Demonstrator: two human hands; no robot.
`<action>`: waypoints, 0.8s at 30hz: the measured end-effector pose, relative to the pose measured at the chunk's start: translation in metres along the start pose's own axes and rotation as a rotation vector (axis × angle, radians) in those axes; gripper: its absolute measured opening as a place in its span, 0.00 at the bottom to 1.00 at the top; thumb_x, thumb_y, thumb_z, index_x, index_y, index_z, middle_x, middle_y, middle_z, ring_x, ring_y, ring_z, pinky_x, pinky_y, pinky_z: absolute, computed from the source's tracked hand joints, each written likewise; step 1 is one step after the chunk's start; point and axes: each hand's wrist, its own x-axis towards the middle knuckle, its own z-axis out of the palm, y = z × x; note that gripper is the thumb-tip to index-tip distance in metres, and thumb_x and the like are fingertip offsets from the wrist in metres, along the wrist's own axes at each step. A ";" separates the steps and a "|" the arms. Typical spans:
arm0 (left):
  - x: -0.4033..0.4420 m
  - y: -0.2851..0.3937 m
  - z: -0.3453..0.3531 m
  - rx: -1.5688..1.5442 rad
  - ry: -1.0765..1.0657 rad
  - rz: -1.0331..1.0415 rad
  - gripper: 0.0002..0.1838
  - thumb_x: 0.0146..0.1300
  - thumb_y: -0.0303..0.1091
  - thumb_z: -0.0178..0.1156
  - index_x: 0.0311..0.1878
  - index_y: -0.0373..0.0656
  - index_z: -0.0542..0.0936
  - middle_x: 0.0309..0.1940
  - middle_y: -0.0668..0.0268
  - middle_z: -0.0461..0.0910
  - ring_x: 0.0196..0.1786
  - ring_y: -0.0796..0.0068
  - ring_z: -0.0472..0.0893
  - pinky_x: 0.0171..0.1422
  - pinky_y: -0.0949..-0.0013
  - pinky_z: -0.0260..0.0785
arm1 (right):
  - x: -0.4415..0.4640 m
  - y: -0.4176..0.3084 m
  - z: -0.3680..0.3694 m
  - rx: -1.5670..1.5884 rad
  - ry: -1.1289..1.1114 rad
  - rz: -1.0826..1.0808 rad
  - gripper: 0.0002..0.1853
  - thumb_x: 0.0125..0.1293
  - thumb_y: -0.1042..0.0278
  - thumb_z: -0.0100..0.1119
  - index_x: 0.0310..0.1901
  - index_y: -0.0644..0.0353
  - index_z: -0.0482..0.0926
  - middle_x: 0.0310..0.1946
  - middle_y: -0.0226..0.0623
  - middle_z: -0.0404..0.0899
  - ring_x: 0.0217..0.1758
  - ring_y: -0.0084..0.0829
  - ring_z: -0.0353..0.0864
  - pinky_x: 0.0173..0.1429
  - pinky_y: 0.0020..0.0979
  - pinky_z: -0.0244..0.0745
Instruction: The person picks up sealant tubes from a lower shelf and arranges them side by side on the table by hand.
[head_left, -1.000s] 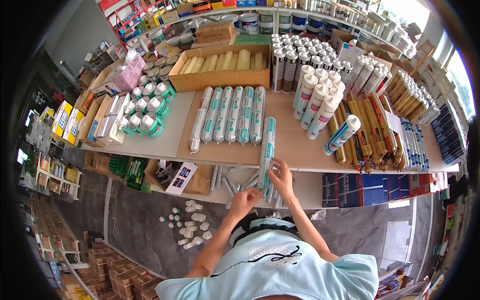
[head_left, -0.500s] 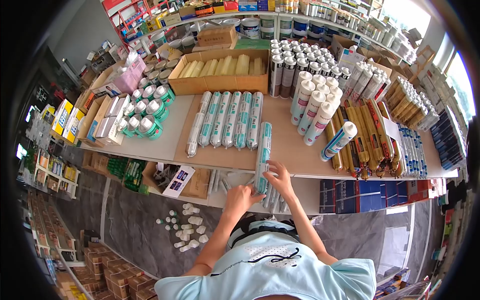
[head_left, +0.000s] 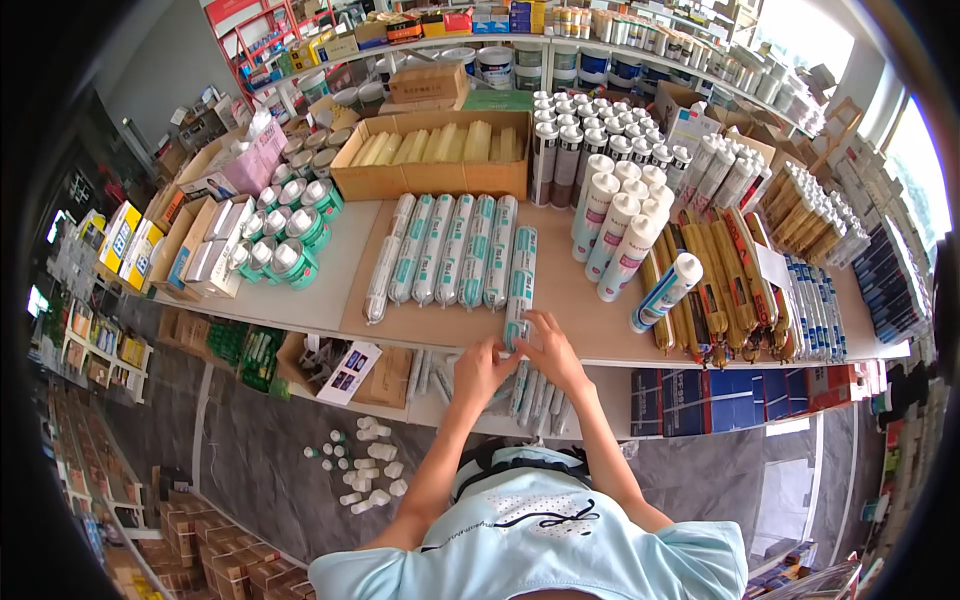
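Note:
A teal and white sausage-shaped tube [head_left: 522,270] lies near the table's front edge, pointing away from me. My left hand [head_left: 480,372] closes on its near end from the left. At the right of that same end, my right hand [head_left: 550,352] has its fingers bent round the tube. Left of it, several similar tubes [head_left: 433,250] lie side by side in a row. To the right stand white cartridges [head_left: 627,258] and a tilted blue and white cartridge [head_left: 667,292].
Behind the row sits a cardboard box [head_left: 432,180] of yellowish sticks. Teal cans [head_left: 292,262] stand at the left. Gold tubes [head_left: 715,290] lie at the right. More tubes [head_left: 540,400] rest on the lower shelf, and white bottles [head_left: 375,470] stand on the floor.
The tube has moved farther onto the table, closer beside the row. Both hands have moved forward with its near end, and the left hand has drawn in against it.

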 end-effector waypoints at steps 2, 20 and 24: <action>0.003 0.002 -0.007 0.073 0.104 0.189 0.18 0.54 0.38 0.69 0.44 0.40 0.77 0.37 0.59 0.80 0.41 0.58 0.80 0.43 0.58 0.71 | -0.004 0.002 -0.004 0.077 -0.031 0.012 0.28 0.61 0.62 0.63 0.60 0.63 0.69 0.58 0.48 0.70 0.59 0.52 0.73 0.59 0.42 0.71; 0.025 0.002 -0.004 0.144 0.007 0.480 0.27 0.47 0.22 0.66 0.55 0.39 0.77 0.62 0.59 0.73 0.65 0.57 0.69 0.70 0.55 0.60 | 0.002 0.018 0.006 0.142 0.013 -0.037 0.28 0.56 0.74 0.66 0.59 0.64 0.71 0.60 0.44 0.69 0.44 0.45 0.80 0.48 0.38 0.75; 0.040 0.008 -0.002 0.309 0.060 0.516 0.25 0.46 0.24 0.68 0.52 0.41 0.78 0.59 0.62 0.76 0.65 0.59 0.69 0.72 0.56 0.57 | 0.012 0.026 0.010 0.149 0.049 -0.036 0.28 0.56 0.74 0.65 0.60 0.64 0.71 0.60 0.44 0.69 0.43 0.44 0.80 0.47 0.39 0.75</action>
